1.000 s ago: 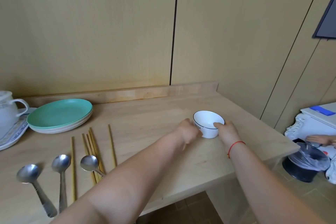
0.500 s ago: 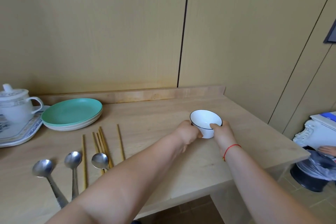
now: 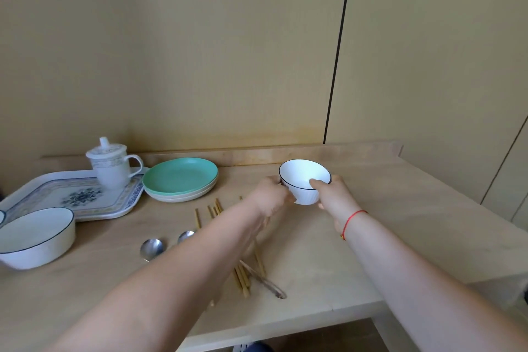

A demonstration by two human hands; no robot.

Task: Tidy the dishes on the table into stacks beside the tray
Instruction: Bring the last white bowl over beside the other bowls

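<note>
A small white bowl with a dark rim (image 3: 303,180) is held above the table between both hands. My left hand (image 3: 270,197) grips its left side and my right hand (image 3: 331,194) grips its right side, thumb over the rim. A stack of plates with a green one on top (image 3: 180,178) sits beside the patterned tray (image 3: 71,197). A larger white bowl with a dark rim (image 3: 35,236) stands at the table's left edge in front of the tray.
A lidded white mug (image 3: 112,166) stands on the tray. Several wooden chopsticks (image 3: 243,280) and metal spoons (image 3: 151,247) lie on the wooden table (image 3: 400,223) under my left forearm. A low ledge runs along the back wall.
Both hands have lifted the small bowl off the table and carried it left. The view has swung left, revealing the tray and the larger bowl.
</note>
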